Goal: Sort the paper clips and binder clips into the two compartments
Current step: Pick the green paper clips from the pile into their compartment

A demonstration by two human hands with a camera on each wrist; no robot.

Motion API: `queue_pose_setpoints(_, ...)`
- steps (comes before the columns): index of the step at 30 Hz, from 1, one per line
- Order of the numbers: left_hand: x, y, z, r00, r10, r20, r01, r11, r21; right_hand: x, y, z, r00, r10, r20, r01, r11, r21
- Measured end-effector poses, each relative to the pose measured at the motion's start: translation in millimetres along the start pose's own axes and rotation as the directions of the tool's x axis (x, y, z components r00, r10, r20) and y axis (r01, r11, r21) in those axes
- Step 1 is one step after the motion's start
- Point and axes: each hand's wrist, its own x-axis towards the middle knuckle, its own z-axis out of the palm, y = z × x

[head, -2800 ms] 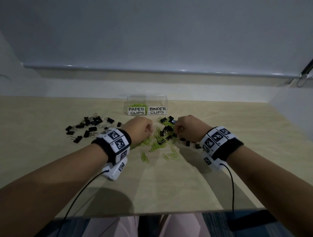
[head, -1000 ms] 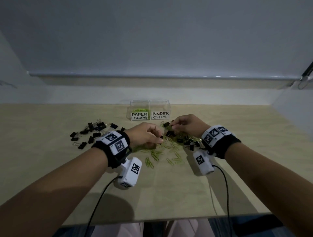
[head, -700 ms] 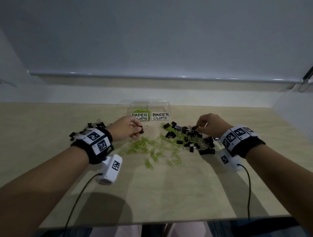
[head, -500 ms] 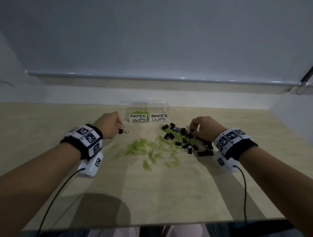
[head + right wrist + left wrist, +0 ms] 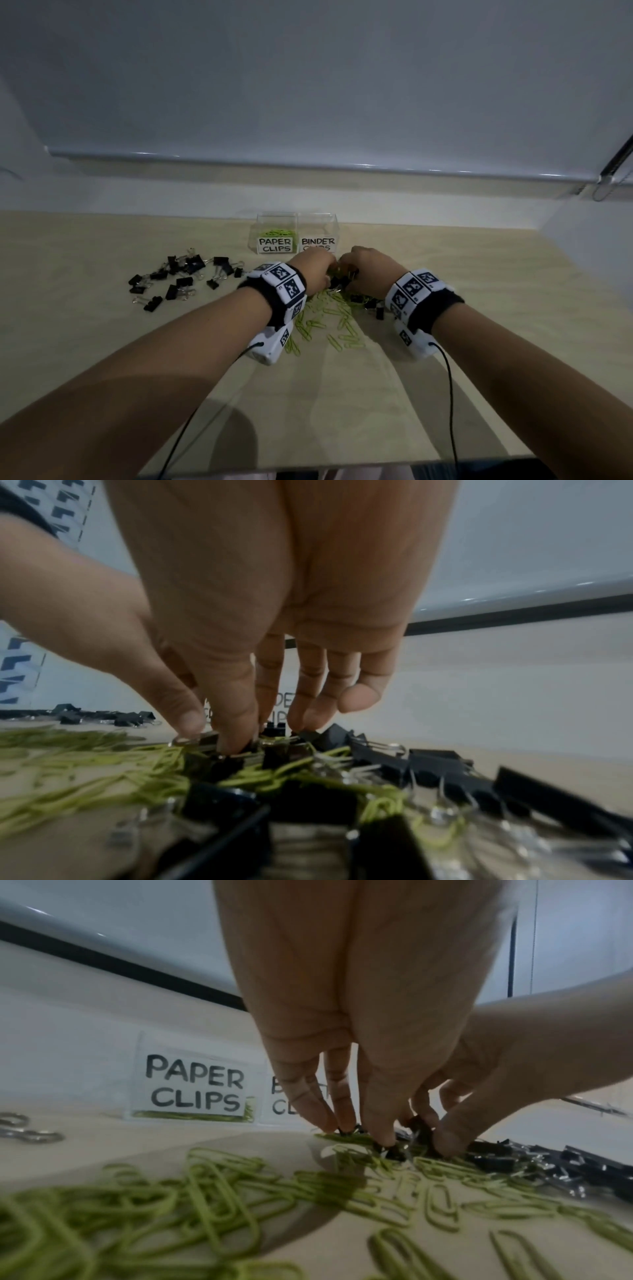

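Paper clips box (image 5: 276, 230): we see green clips inside.
Binder clips box (image 5: 318, 228): contents unclear.
Left hand (image 5: 313, 274), right hand (image 5: 371, 272): fingertips down in mixed pile (image 5: 337, 301) — grip can't tell.
Desk (image 5: 102, 342): black binder clips (image 5: 178, 281) left.

Pale wood tabletop (image 5: 102, 342). Far centre: clear two-compartment box (image 5: 297, 233). Left: scattered black binder clips (image 5: 181, 281). Centre: green paper clips (image 5: 329, 322), mixed with more binder clips rightward.
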Motion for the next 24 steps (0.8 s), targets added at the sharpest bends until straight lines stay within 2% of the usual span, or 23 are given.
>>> queue_pose_setpoints(5,0.4,-4.8,-0.2,0.999,0.036,0.02,-0.035,0.998,-0.054,-9.1,11.6,-1.5,0.999,0.003,-0.051,0.005,0.99,0.144)
queue_pose_setpoints(10,-8.8,-1.5,-2.7,0.994,0.11,0.003,-0.11,0.993,-0.053,-21.9,39.3,-13.7,0.984,0.159,-0.086,-0.127,0.946,0.298)
queue_pose_setpoints(13,-17.9,-3.5,-3.6,0.991,0.131,-0.023,-0.133,0.981,-0.141,-30.2,58.6,-18.2,0.97,0.233,-0.075,-0.2,0.931,0.304)
queue_pose_setpoints(18,-40.8,-33.8,-24.2,0.994,0.024,-0.107,-0.054,0.956,-0.287,-36.6,76.3,-16.3,0.949,0.315,0.017,-0.312,0.93,0.197)
queue_pose_setpoints(20,-54.6,-60.5,-34.8,0.988,-0.057,-0.143,0.016,0.962,-0.273,-34.2,70.2,-17.0,0.963,0.27,-0.004,-0.267,0.953,0.143)
queue_pose_setpoints(24,-85.1,-113.5,-43.3,0.963,-0.226,-0.149,0.192,0.958,-0.212,-19.3,26.3,-21.7,0.993,0.093,-0.072,-0.078,0.978,0.191)
